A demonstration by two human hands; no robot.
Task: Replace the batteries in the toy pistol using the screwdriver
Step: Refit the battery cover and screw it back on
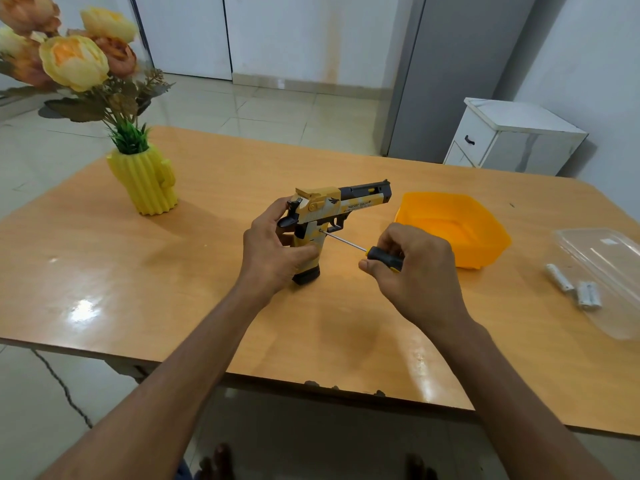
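A yellow and black toy pistol stands upright on its magazine base in the middle of the wooden table, barrel pointing right. My left hand grips its grip and rear from the left. My right hand holds the black and yellow handle of a screwdriver. The thin metal shaft runs up and left, and its tip touches the side of the pistol's grip just below the trigger. Three white batteries lie loose on the table at the far right.
An empty orange plastic bin sits right of the pistol. A clear plastic lid lies at the right edge beside the batteries. A yellow cactus-shaped vase with artificial flowers stands at the back left. A white cabinet stands beyond the table.
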